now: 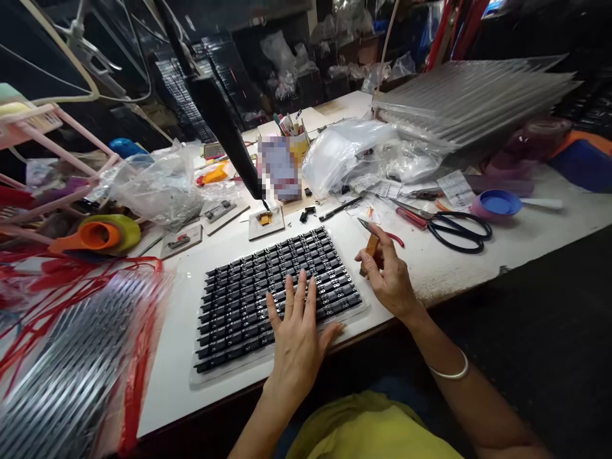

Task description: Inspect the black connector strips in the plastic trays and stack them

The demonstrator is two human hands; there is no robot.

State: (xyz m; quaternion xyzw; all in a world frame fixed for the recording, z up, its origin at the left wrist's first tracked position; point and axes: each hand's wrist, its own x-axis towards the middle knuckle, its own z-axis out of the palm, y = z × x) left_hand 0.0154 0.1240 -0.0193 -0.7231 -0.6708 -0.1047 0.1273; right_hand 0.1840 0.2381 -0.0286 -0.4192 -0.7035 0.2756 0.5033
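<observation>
Left hand (296, 331) flat, fingers spread, palm down on near edge of clear tray (229, 373) filled with rows of small black components (268, 280); grasps nothing. Right hand (389, 277) just right of tray, fingers closed round small brown wooden-handled tool (370, 247), held upright. Tray at front of white worktable (478, 261). Beyond: black-handled scissors (459, 229), red-handled cutters (408, 215), blue lid (497, 204). Farther: plastic bags (344, 153), stack of clear trays (473, 95).
</observation>
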